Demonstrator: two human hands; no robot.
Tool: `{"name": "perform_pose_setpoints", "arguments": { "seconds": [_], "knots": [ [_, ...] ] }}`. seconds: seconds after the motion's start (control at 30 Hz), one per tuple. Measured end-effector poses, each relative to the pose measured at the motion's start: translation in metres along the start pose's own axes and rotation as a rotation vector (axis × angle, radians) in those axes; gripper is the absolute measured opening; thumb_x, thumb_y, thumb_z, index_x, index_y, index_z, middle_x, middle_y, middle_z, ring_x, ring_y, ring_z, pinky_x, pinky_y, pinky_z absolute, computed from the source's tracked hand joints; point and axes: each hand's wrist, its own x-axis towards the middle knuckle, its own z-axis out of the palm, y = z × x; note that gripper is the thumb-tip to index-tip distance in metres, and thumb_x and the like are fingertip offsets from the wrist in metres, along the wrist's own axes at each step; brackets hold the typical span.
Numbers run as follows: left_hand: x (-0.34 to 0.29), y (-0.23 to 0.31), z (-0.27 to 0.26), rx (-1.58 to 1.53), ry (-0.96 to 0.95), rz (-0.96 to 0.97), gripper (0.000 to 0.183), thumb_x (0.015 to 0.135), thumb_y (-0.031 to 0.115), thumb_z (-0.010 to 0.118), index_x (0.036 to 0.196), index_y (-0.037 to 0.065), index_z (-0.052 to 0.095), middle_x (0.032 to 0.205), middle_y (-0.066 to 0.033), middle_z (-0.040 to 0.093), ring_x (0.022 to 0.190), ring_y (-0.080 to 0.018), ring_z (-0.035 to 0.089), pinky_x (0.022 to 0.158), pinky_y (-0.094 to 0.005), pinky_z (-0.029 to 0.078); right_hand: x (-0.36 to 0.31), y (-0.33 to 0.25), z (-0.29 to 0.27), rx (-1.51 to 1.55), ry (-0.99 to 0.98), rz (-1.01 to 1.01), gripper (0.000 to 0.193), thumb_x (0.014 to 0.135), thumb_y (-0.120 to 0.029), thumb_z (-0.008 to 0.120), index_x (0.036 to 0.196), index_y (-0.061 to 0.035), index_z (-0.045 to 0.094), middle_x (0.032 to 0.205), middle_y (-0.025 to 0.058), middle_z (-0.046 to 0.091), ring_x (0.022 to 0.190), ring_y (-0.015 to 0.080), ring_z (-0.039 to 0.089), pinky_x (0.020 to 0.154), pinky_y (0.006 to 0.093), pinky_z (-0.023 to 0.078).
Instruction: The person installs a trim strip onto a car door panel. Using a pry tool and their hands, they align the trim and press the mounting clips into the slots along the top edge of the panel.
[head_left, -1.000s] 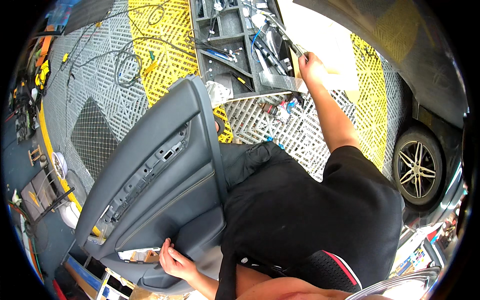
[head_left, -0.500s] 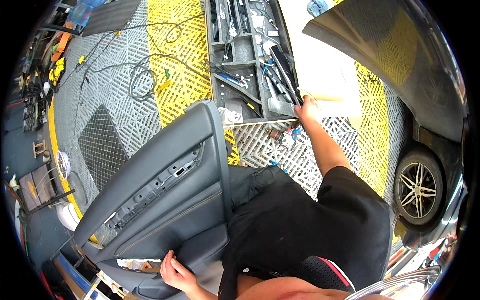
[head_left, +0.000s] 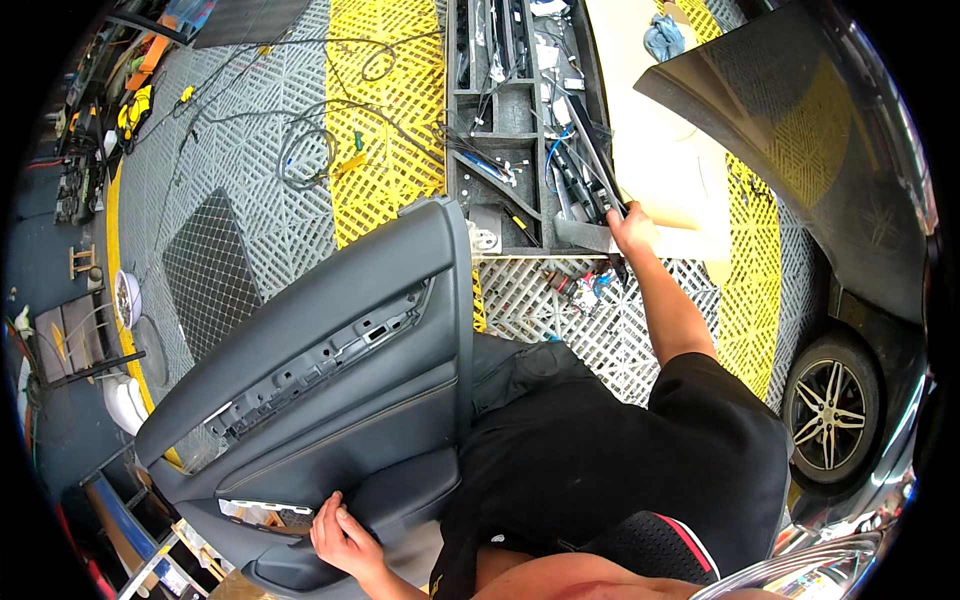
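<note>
A black car door panel [head_left: 345,400] with a stitched seam and an open slot leans across my lap. My left hand [head_left: 343,537] steadies it beside the armrest, fingers curled at the edge of the lower opening. Farther off on the right, my right hand [head_left: 634,230] grips a long, thin black trim strip [head_left: 598,150] at the near right corner of a dark compartmented tray [head_left: 520,205]. One end of the strip sticks out below my hand, past the tray's edge; the other lies over several black strips in the tray.
Tan cardboard [head_left: 655,150] lies right of the tray with a blue cloth [head_left: 664,38] on it. A red-and-blue tool [head_left: 580,288] rests on the grid floor. Cables [head_left: 305,150] trail at left. A car wheel [head_left: 832,407] stands at right.
My right hand has drawn the black strip toward me, so its end now passes the tray's edge. The view has shifted slightly; my left hand stays at the door panel.
</note>
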Motion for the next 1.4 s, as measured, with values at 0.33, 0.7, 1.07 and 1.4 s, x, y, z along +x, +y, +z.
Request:
{"name": "perform_pose_setpoints", "arguments": {
  "seconds": [0.33,0.7,1.07,1.4],
  "knots": [
    [-0.004,-0.007,0.004,-0.052,-0.007,-0.041,0.030,0.108,0.014,0.053,0.114,-0.004,0.076,0.108,-0.0153,0.078,0.096,-0.0331,0.073,0.087,-0.0436,0.056,0.040,0.053,0.026,0.068,0.372,0.049,0.065,0.095,-0.059,0.061,0.131,-0.0040,0.057,0.119,0.0271,0.073,0.107,0.0468,0.072,0.096,0.0575,0.055],
    [-0.001,0.005,0.004,-0.098,-0.007,-0.075,0.035,0.111,0.016,0.050,0.113,-0.007,0.076,0.110,-0.0167,0.077,0.096,-0.0302,0.072,0.079,-0.0364,0.061,0.065,0.099,0.041,0.069,-0.040,0.303,0.090,0.087,-0.072,0.065,0.136,0.0043,0.064,0.129,0.0288,0.071,0.123,0.0401,0.070,0.107,0.0488,0.052],
    [-0.001,0.002,0.006,-0.081,-0.006,-0.071,0.035,0.111,0.015,0.050,0.113,-0.007,0.076,0.110,-0.0166,0.078,0.095,-0.0293,0.072,0.077,-0.0361,0.062,0.056,0.062,0.048,0.156,0.237,0.129,0.050,0.091,-0.056,0.069,0.114,-0.0135,0.078,0.118,0.0197,0.076,0.111,0.0372,0.073,0.099,0.0462,0.056],
    [0.000,0.008,0.005,-0.084,-0.010,-0.078,0.034,0.111,0.015,0.050,0.115,-0.007,0.076,0.110,-0.0172,0.078,0.095,-0.0292,0.072,0.078,-0.0357,0.062,0.012,0.009,0.064,-0.144,-0.047,-0.065,0.054,0.092,-0.060,0.071,0.120,-0.0140,0.076,0.117,0.0118,0.079,0.113,0.0323,0.074,0.095,0.0462,0.058]
  ]
}}
